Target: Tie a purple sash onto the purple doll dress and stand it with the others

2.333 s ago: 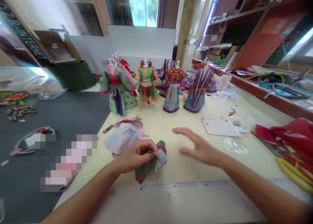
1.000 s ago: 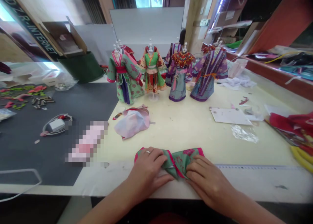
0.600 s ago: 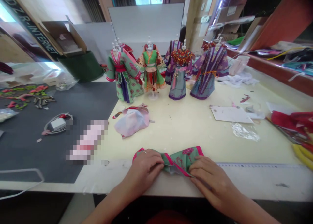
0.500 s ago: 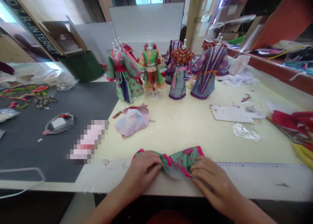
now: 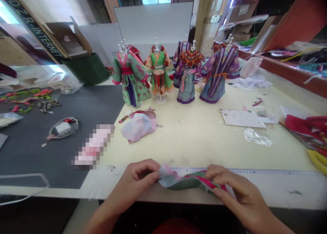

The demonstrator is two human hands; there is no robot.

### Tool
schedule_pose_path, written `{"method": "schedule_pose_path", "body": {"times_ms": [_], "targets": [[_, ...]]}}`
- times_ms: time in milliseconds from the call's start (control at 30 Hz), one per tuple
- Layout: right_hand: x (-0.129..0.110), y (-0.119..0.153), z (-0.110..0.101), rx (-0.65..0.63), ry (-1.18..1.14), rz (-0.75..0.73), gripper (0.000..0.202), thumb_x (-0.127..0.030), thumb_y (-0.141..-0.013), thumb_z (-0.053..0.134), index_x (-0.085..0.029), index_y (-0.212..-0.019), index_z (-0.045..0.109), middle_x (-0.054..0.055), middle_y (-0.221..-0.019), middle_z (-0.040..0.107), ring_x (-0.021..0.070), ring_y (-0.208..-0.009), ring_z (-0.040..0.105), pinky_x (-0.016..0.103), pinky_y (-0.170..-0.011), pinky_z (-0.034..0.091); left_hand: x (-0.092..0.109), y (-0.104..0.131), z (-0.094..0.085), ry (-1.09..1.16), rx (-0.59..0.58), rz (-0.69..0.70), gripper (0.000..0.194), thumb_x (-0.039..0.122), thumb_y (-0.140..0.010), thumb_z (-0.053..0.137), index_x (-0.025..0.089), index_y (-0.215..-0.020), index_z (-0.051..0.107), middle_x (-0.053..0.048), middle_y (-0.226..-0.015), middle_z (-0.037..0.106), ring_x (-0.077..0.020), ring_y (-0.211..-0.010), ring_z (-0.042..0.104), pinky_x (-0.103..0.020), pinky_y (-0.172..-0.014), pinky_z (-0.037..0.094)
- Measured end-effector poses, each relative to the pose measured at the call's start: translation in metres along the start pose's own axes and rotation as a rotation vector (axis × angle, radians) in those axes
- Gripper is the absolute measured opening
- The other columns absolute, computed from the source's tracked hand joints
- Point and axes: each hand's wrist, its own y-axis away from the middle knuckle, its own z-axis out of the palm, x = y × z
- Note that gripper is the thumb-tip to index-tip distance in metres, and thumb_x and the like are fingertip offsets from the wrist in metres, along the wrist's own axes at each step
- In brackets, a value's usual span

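1. Fabric (image 5: 187, 183), green with bright pink trim and a pale lining, stretched between both hands in the head view, over the near edge of the cream table (image 5: 194, 138). Whether its underside touched the surface could not be told.
2. Left hand (image 5: 140, 176): thumb and fingers pinched the pale, turned-back end.
3. Right hand (image 5: 236, 188): thumb and fingers gripped the opposite end, around the pink trim.
4. Just beyond the fabric lay a ruler (image 5: 245, 171), partly hidden by it and by the right hand.
5. Farther back, toward the left, sat a crumpled pale cloth (image 5: 139, 127); toward the right were a white card (image 5: 242, 119) and clear plastic (image 5: 257, 136).
6. Behind these stood a green robe (image 5: 134, 86) with a red sash and a purple robe (image 5: 217, 79) with an orange tie, both on stands.
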Motion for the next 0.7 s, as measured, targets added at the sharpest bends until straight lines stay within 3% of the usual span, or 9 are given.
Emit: {"method": "schedule_pose_path", "body": {"times_ms": [200, 333, 467, 700], "targets": [[-0.011, -0.005, -0.008, 0.109, -0.090, 0.061, 0.005, -0.017, -0.080, 0.054, -0.022, -0.081, 0.057, 0.004, -0.085, 0.065, 0.0176, -0.086, 0.063, 0.027, -0.074, 0.054, 0.013, 0.006, -0.002, 0.025, 0.061, 0.116, 0.015, 0.030, -0.081, 0.057, 0.017, -0.073, 0.060, -0.003, -0.086, 0.062, -0.0144, -0.077, 0.058, -0.024, -0.067, 0.044], [-0.016, -0.011, -0.013, 0.115, -0.159, 0.114, 0.006, -0.019, -0.082, 0.054, -0.022, -0.080, 0.059, 0.004, -0.084, 0.064, 0.0169, -0.083, 0.063, 0.024, -0.069, 0.054, 0.021, 0.004, -0.002, 0.032, 0.105, 0.025, 0.018, 0.033, -0.080, 0.057, 0.016, -0.076, 0.060, -0.002, -0.074, 0.063, -0.0113, -0.056, 0.057, -0.022, -0.051, 0.045], [-0.016, -0.020, -0.019, 0.117, -0.217, 0.118, 0.009, -0.023, -0.084, 0.050, -0.021, -0.082, 0.059, 0.004, -0.084, 0.064, 0.0163, -0.079, 0.062, 0.025, -0.065, 0.052, 0.025, 0.000, -0.002, 0.053, 0.194, 0.035, 0.018, 0.035, -0.078, 0.059, 0.017, -0.076, 0.059, 0.000, -0.065, 0.062, -0.0123, -0.058, 0.059, -0.022, -0.053, 0.046], [-0.004, -0.048, -0.024, 0.077, 0.171, 0.179, 0.015, -0.029, -0.084, 0.050, -0.019, -0.077, 0.059, 0.001, -0.069, 0.061, 0.0116, -0.063, 0.058, 0.021, -0.058, 0.047, 0.030, -0.023, -0.004, 0.152, 0.277, 0.019, 0.019, 0.035, -0.076, 0.060, 0.017, -0.076, 0.058, 0.005, -0.060, 0.053, -0.0061, -0.050, 0.048, -0.016, -0.045, 0.037]]}}
